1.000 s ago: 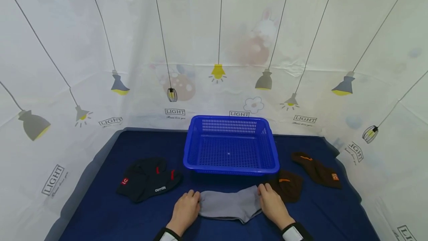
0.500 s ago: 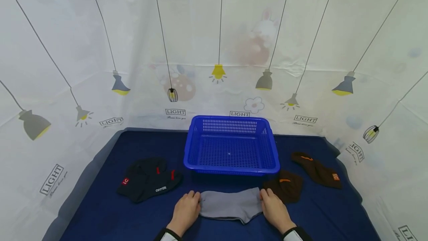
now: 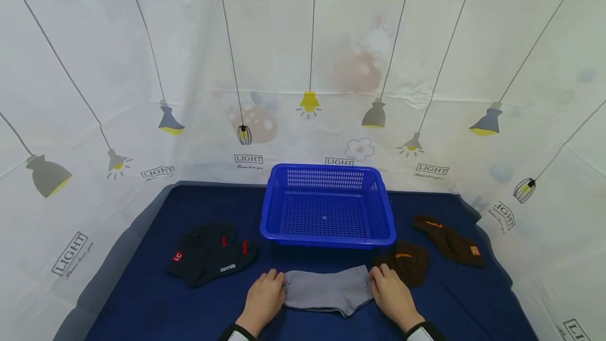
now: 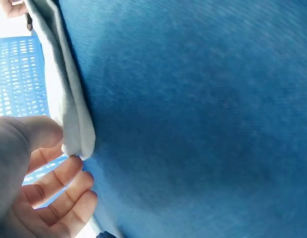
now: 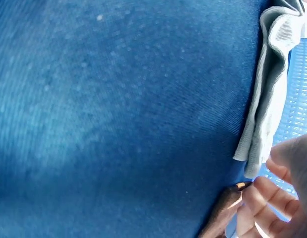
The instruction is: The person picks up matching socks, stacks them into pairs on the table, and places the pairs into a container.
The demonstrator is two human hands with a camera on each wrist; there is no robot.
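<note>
A pair of grey socks (image 3: 326, 291), laid one over the other, stretches sideways on the dark blue cloth between the two hands. My left hand (image 3: 263, 296) pinches the left end between thumb and forefinger, while the other fingers are loosely bent, as the left wrist view shows. At the right end my right hand (image 3: 394, 296) holds the socks' edge by thumb and forefinger; part of that grip is hidden in the right wrist view. Both wrist views show the layered edge of the grey fabric (image 4: 69, 99).
Behind the socks stands a blue plastic basket (image 3: 326, 241) with perforated walls. Black socks (image 3: 203, 257) with red marks lie to the left. To the right are two brown socks, one (image 3: 412, 267) beside my right hand and another (image 3: 450, 241) farther out. A printed white curtain surrounds the table.
My right hand has shifted slightly to the right, and the right end of the grey socks lies a little flatter. The left hand has barely moved.
</note>
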